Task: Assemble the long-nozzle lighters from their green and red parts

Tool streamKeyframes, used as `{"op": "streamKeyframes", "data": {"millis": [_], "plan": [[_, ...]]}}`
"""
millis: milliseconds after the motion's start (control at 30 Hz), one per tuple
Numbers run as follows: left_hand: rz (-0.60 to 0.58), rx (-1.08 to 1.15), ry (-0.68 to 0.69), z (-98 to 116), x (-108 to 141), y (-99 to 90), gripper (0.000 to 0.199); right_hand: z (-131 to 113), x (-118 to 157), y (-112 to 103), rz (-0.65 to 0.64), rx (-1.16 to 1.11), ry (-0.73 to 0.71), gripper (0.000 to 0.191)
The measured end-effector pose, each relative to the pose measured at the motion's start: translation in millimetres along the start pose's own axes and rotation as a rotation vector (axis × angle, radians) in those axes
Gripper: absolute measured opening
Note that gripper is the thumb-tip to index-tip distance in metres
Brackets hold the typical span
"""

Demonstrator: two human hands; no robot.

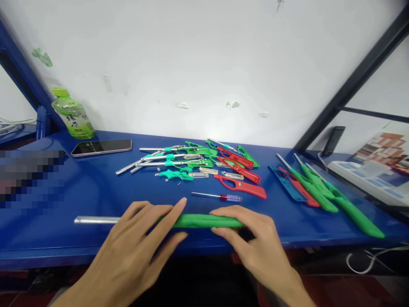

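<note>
A green gas lighter (204, 221) with a long metal tube lies crosswise between my hands at the front of the blue table, its tube pointing left. My left hand (143, 238) wraps around its front part, where the tube meets the handle. The thumb and fingers of my right hand (252, 230) pinch the handle's right end. Just behind them rests a screwdriver (231, 198) with a clear purple and red handle. Farther back is a pile of lighter parts: metal tubes (153, 157), a red handle shell (246, 187), green shells (194, 149) and clear fuel tanks (200, 175).
Several green lighters (315, 189) lie at the right beside a blue shell (289, 183). A phone (102, 147) and a green-capped bottle (73, 115) stand at the back left. Behind the blue table (153, 194) rises a white wall; a dark frame post (348, 85) is at right.
</note>
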State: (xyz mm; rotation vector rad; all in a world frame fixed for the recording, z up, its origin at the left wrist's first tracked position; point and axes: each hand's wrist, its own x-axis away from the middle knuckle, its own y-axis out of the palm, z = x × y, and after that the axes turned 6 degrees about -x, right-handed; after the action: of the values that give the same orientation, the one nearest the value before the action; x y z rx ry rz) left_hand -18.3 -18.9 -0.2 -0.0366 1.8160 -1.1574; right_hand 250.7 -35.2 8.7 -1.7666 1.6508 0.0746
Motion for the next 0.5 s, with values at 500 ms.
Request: {"op": "streamKeyframes", "data": {"millis": [500], "plan": [[0.016, 0.139, 0.043, -3.5, -7.9, -3.7, 0.022, 4.9, 1.5, 2.2, -0.065, 0.037, -0.309, 0.03]]}}
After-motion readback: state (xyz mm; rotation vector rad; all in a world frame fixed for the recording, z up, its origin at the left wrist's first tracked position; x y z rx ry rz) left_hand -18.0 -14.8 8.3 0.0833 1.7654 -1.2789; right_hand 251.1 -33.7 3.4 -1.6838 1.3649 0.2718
